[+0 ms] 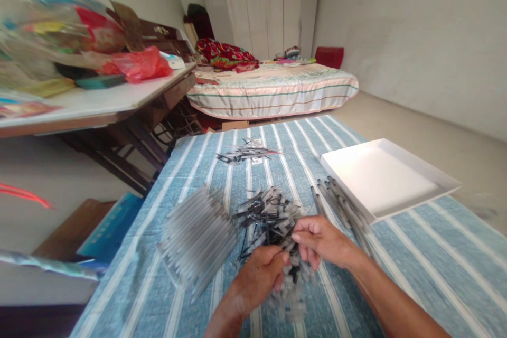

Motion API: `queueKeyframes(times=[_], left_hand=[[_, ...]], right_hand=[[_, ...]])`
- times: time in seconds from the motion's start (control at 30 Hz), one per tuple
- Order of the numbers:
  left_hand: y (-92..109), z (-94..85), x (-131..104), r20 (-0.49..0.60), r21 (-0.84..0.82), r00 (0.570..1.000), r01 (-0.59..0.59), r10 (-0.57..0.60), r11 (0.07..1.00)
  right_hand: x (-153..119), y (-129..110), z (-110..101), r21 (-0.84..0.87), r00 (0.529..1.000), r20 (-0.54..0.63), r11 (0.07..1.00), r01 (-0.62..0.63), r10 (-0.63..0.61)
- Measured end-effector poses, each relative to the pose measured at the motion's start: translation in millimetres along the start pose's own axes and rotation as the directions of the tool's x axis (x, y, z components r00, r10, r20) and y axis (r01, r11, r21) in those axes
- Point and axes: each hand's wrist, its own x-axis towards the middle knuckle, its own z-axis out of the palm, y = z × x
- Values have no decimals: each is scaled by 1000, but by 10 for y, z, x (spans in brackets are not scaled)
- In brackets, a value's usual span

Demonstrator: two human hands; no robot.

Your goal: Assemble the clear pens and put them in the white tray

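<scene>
Over a heap of small black and translucent plastic pieces [271, 208], which look like pen parts, my two hands come close together. My left hand [261, 274] is closed, thumb pressed against the curled fingers. Close by on the right, my right hand [322, 240] pinches thumb and forefinger together above the heap. Whatever lies in either pinch is too small and blurred to name. Left of the heap lies a stack of translucent tubes [200, 237], like pen barrels, side by side. Several grey sticks with dark ends [343, 203], like pens, lie beyond my right hand.
A shallow white box [390, 179] sits at the right edge of the striped cloth [150, 253]. Thin dark pieces [245, 155] lie at the far end. To the left is a cluttered table [130, 95]; a bed [273, 95] stands behind.
</scene>
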Motion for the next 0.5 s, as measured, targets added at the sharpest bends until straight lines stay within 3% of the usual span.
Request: queueKeyframes(times=[0.13, 0.33, 0.5], left_hand=[[-2, 0, 9, 4, 5, 1000, 13, -13, 1000], [-1, 7, 14, -13, 18, 1000, 7, -7, 1000], [-9, 7, 10, 4, 11, 1000, 13, -13, 1000]], right_hand=[[-9, -14, -10, 100, 998, 28, 994, 51, -54], [-8, 9, 5, -74, 998, -27, 996, -54, 52], [-32, 20, -39, 97, 1000, 21, 995, 16, -19]])
